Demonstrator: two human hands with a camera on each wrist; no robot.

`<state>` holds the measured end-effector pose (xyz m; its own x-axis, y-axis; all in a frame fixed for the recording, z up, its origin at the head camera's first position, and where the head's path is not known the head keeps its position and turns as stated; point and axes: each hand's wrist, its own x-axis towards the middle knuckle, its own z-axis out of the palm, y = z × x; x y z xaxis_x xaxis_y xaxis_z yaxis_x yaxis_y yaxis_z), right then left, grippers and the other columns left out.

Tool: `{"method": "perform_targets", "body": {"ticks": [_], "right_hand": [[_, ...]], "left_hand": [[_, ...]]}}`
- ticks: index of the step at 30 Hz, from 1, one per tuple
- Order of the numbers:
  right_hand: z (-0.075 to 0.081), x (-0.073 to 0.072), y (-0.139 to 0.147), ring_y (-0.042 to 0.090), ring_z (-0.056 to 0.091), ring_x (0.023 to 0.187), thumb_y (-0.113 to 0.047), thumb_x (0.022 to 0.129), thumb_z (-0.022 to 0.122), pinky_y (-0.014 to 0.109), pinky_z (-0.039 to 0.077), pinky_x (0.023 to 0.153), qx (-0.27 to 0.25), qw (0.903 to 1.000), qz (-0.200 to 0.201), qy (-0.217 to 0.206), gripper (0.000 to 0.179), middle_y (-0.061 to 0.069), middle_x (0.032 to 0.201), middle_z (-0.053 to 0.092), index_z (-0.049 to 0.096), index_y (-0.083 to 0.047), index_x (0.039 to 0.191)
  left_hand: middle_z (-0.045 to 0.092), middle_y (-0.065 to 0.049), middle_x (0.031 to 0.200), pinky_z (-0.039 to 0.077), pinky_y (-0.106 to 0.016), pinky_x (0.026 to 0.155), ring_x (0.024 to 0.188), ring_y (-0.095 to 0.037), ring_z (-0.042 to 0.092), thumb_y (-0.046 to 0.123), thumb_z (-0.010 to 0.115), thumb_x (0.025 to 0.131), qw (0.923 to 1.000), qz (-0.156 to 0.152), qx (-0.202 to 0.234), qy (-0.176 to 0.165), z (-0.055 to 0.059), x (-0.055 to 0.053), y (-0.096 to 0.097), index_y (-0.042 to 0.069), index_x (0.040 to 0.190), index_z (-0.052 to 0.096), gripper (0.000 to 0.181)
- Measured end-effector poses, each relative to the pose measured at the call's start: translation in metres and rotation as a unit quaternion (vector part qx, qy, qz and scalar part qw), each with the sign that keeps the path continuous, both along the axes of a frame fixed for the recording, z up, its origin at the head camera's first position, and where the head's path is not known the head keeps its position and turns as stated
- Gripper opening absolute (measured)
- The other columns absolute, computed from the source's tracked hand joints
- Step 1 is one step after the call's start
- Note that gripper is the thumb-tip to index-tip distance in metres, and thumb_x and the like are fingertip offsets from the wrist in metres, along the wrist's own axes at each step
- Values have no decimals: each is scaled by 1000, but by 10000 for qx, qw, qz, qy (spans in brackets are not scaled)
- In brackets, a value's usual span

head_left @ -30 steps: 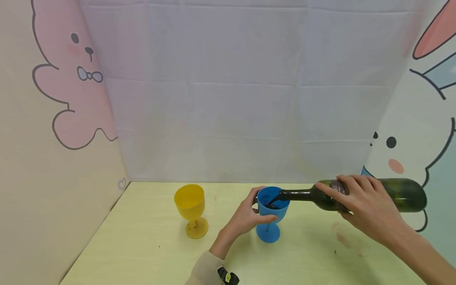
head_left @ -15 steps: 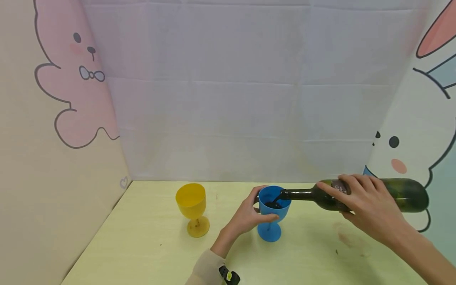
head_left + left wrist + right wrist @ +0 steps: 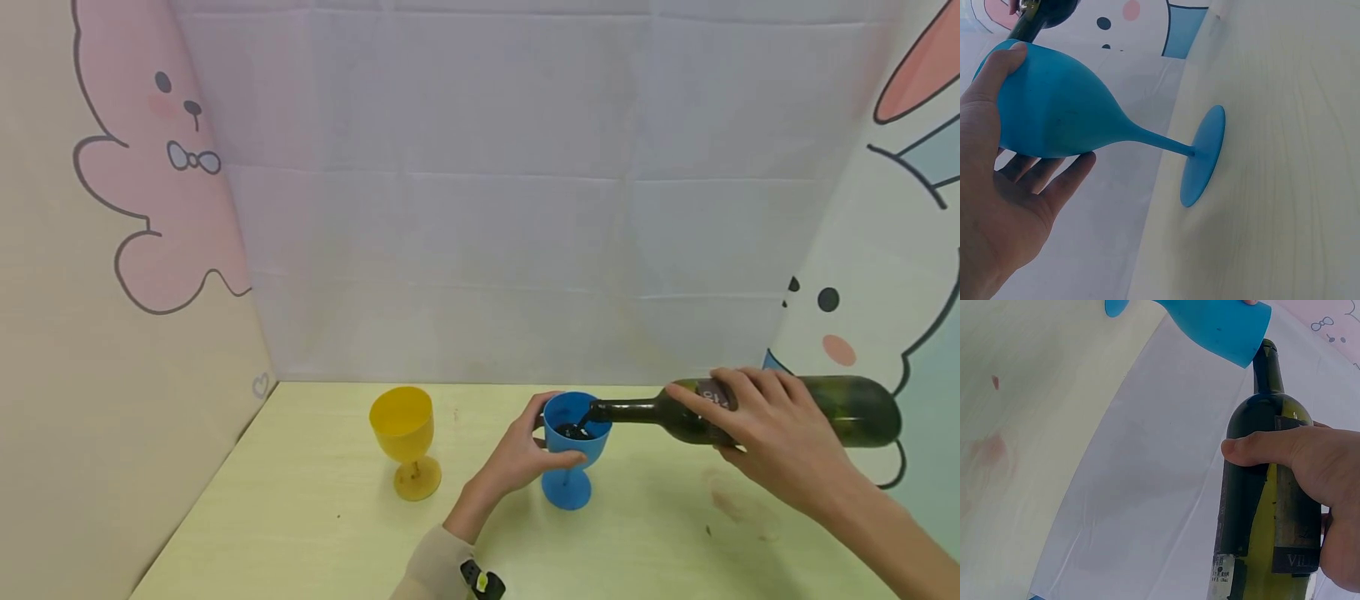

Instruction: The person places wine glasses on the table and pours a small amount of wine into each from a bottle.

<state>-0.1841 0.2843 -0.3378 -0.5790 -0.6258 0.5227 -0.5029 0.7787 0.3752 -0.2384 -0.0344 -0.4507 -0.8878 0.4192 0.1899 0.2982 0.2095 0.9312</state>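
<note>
A blue goblet (image 3: 567, 487) stands on its round foot, its bowl gripped between the thumb and fingers of my left hand (image 3: 517, 454). In the left wrist view the goblet's bowl (image 3: 1060, 103) has the thumb near the rim and the fingertips along the opposite side. My right hand (image 3: 783, 442) holds a dark green wine bottle (image 3: 843, 408) on its side, gripped around the body. The bottle's mouth overlaps the goblet's rim, and a thin dark stream runs from it into dark liquid (image 3: 573, 432) in the bowl. The label shows partly under my right hand (image 3: 1335, 481).
A yellow goblet (image 3: 402, 425) stands upright on the pale yellow table (image 3: 300, 500), left of the blue one. Reddish stains (image 3: 723, 500) mark the tabletop below the bottle. A white sheet (image 3: 465, 208) hangs behind, with cartoon-printed panels at both sides.
Dark liquid covers more of the blue goblet's inside than a second ago, and the stream looks thinner. Both hands, the bottle and the goblets hold nearly the same positions.
</note>
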Motion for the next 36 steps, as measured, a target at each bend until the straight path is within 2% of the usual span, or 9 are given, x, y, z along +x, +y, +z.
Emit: {"method": "perform_targets", "body": {"ticks": [17, 36], "right_hand": [[-4, 1, 1, 40, 53, 104, -30, 42, 98, 60, 44, 85, -31, 9999, -70, -77, 116, 17, 119, 58, 45, -38, 146], [-2, 1, 0, 40, 52, 105, -30, 42, 98, 60, 43, 87, -35, 9999, -97, -50, 117, 17, 118, 57, 45, -38, 146]], "left_hand": [[51, 7, 143, 53, -30, 95, 124, -18, 56, 37, 80, 83, 9999, -87, 66, 30, -1, 2, -1, 42, 144, 36, 75], [50, 7, 144, 54, -35, 97, 125, -20, 56, 39, 80, 83, 10000, -36, -15, 16, 0, 0, -1, 42, 144, 36, 76]]}}
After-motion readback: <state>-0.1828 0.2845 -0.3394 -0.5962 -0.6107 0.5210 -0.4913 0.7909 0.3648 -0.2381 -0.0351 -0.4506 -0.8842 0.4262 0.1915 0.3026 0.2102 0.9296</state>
